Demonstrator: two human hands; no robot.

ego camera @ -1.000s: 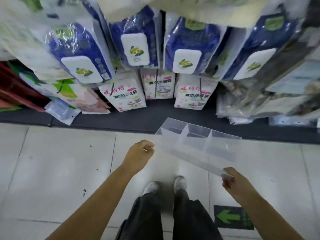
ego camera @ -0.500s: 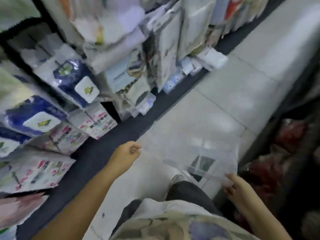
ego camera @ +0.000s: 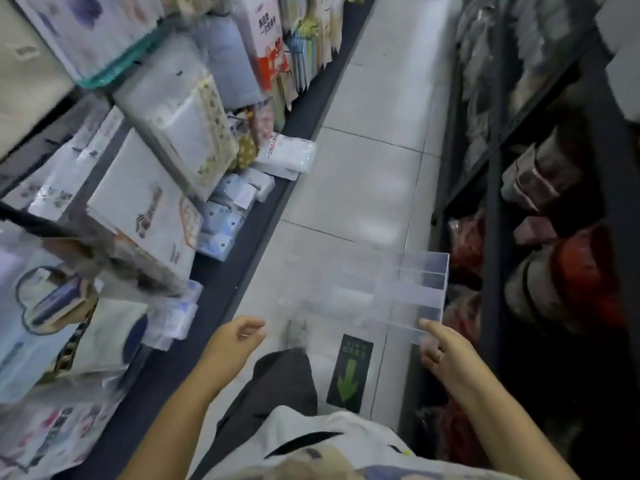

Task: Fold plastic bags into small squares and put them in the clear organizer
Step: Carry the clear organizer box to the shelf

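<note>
Setting: a shop aisle seen from above, with a pale tiled floor.
Organizer: clear plastic with dividers, held in the air over the floor on the right side of the aisle, tilted.
Right hand: grips the organizer's near corner, thumb on top, fingers curled beneath.
Left hand: held out in the air, apart from the organizer, fingers loosely curled, nothing seen in it.
Arrow sticker: green, on the floor between the arms.
Left shelves: packaged goods.
Right shelves: dark, blurred bundles.
</note>
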